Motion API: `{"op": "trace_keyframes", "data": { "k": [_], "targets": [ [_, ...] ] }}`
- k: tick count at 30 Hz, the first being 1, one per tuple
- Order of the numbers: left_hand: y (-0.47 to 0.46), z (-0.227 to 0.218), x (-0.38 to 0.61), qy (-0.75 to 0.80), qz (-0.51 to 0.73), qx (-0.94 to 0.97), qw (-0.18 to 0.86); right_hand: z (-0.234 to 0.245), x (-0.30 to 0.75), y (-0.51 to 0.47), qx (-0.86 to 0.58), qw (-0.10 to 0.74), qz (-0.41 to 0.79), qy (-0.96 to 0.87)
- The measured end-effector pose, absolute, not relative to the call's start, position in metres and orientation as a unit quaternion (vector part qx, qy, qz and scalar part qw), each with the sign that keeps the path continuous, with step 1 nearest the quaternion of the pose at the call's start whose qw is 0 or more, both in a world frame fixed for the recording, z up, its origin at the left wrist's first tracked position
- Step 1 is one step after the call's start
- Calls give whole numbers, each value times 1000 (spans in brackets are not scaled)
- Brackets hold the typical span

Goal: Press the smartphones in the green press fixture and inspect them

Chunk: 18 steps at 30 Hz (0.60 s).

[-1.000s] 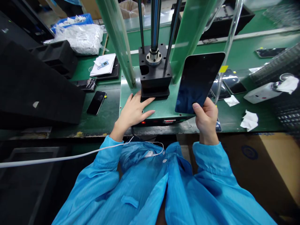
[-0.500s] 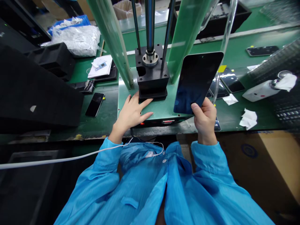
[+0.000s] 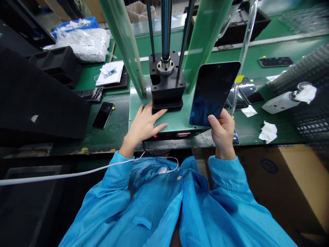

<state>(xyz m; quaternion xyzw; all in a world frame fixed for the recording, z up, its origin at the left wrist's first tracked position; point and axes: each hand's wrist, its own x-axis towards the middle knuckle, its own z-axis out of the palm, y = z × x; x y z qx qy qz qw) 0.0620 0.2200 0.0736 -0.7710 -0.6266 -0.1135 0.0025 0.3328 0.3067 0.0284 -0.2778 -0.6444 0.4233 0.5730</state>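
Two hands work at a press: past a loose smartphone (image 3: 102, 115) on the green bench (image 3: 114, 135), the left hand (image 3: 144, 125) lies open on the press base (image 3: 177, 120), beside the black press block (image 3: 167, 89). The right hand (image 3: 223, 135) grips a dark tablet (image 3: 212, 94), tilted above the base; a slipping grip could drop it and crack its glass.

A green counter (image 3: 118, 116) crosses the room. A cardboard box (image 3: 282, 178) lies below, a blue crate (image 3: 93, 22) beyond.

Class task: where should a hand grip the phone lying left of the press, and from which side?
Likely its two long edges at mid-length, from above: the phone lies flat and thin on the bench, so only the edges offer a hold.
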Motion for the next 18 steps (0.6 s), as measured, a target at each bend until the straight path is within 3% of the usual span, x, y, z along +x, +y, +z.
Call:
{"op": "trace_keyframes", "data": {
  "k": [7, 18],
  "targets": [
    [220, 74, 61, -620, -90, -778, 40, 38, 332, 302, -324, 546, 478, -607],
    [231, 50, 45, -583, -143, -794, 91, 30, 332, 301, -334, 506, 455, -652]
  ]
}}
